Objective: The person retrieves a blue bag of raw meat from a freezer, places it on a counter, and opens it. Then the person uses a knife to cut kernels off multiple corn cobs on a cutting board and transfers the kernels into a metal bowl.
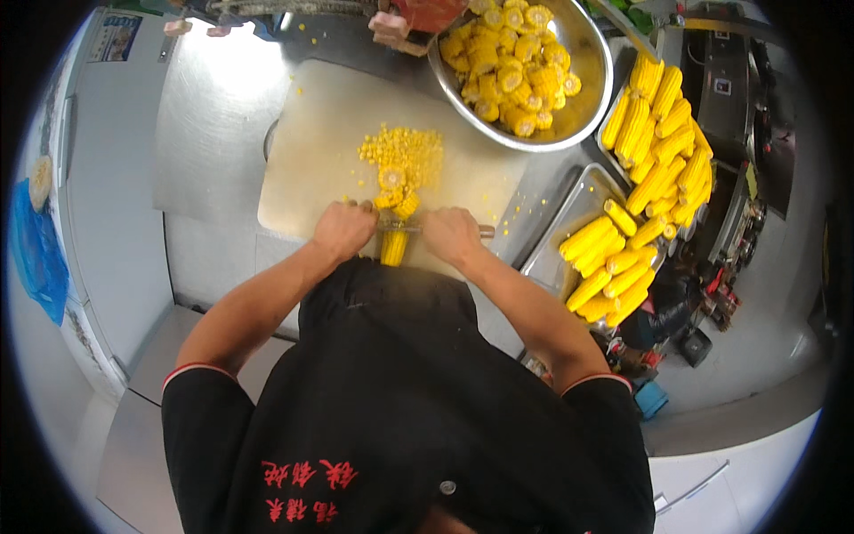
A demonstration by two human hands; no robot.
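Note:
My left hand (345,230) and my right hand (454,233) are closed on a knife (402,229), the left at its blade end, the right by its wooden handle. The blade lies across a peeled corn cob (393,248) near the front edge of the white cutting board (307,167). Just beyond the blade are cut corn rounds (391,177), and past them a patch of loose kernels (400,147). Whether the left fingers wrap the blade or press on its back, I cannot tell.
A steel bowl (604,80) of corn pieces overlaps the board's back right corner. Whole cobs (667,133) fill a tray at the right; a nearer metal tray (554,233) holds more cobs. A steel counter (213,120) extends left. Stray kernels dot the surfaces.

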